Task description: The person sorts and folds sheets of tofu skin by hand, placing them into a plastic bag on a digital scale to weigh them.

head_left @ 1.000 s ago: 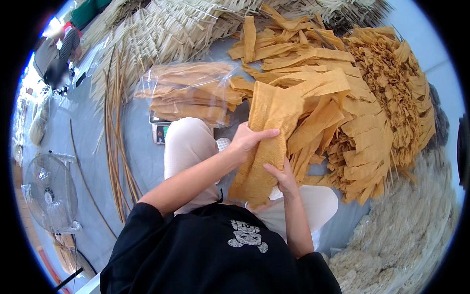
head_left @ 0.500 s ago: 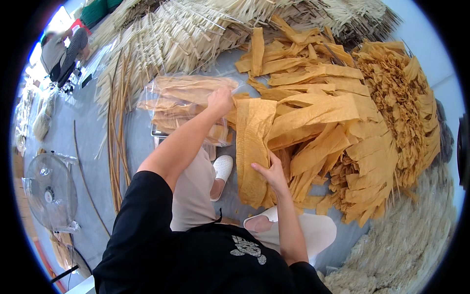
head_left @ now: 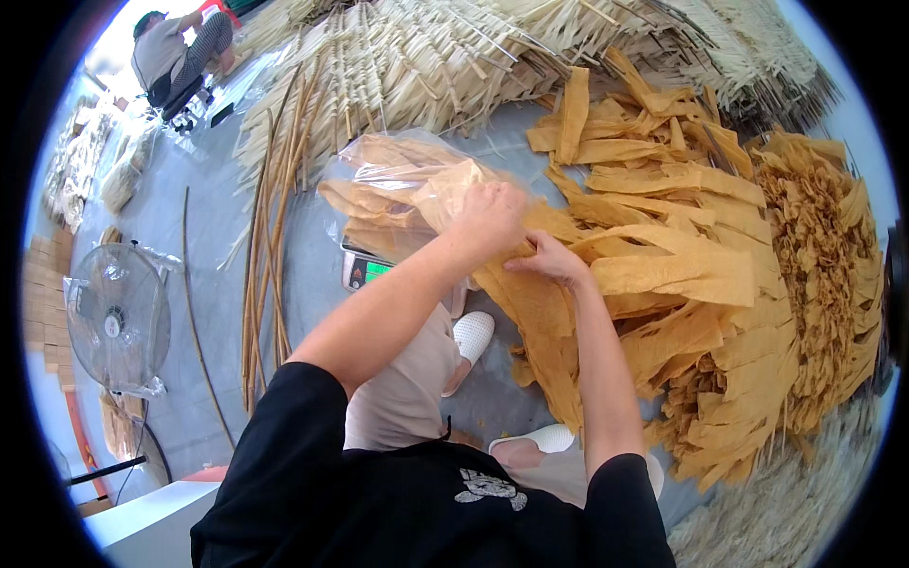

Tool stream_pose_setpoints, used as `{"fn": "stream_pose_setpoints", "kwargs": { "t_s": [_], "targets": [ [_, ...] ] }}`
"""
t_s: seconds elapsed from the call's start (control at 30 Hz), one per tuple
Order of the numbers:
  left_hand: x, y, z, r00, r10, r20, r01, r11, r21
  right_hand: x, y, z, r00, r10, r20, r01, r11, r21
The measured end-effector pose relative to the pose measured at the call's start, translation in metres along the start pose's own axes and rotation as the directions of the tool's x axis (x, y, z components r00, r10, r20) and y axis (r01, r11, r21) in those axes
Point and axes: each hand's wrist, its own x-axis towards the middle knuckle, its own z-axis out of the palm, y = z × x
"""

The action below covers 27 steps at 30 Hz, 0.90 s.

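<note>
Because the scale (head_left: pixel 360 273) seems to support it, bag (head_left: pixel 374 189) above floor (head_left: pixel 222 312); left hand (head_left: pixel 494 216) at bag's end, what its grip holds cannot tell; right hand (head_left: pixel 555 258) pinching strip (head_left: pixel 542 331) beside bag, apparently for control

The grey floor (head_left: pixel 222 312) carries what I see on my feed, with a bundle of long brown canes (head_left: pixel 266 227) lying left of centre, one thin cane (head_left: pixel 193 312) apart from it, and a small scale (head_left: pixel 360 272) with a green display to the bundle's right. Over on the right I have a broad heap of ochre strips (head_left: pixel 677 194), with pale fluffy fibre (head_left: pixel 776 511) below it, while cream-coloured fronds (head_left: pixel 369 66) spread in layers across the far side. Two white slippers (head_left: pixel 475 333) rest on the same floor, nearest me.
</note>
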Motion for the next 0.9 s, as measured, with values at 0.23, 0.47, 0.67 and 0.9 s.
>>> {"fn": "stream_pose_setpoints", "kwargs": {
  "t_s": [0.23,0.47,0.67,0.9],
  "targets": [
    [0.000,0.000,-0.013,0.993,-0.118,0.026,0.119,0.991,-0.064,0.031,-0.036,0.025,0.919,-0.280,-0.276,0.234,0.954,-0.189],
    [-0.002,0.017,-0.003,0.997,0.057,0.043,-0.058,0.998,0.011,0.053,0.014,0.023,0.918,-0.341,-0.204,0.227,0.871,-0.436],
    [0.001,0.000,-0.009,0.983,-0.111,0.144,0.107,0.994,0.032,0.098,0.018,0.057,0.940,-0.310,-0.145,0.100,0.653,-0.751],
    [0.007,-0.018,-0.015,0.987,-0.112,0.118,0.113,0.994,-0.008,0.033,0.035,0.045,0.710,-0.614,-0.346,0.003,0.493,-0.870]
  ]
}}
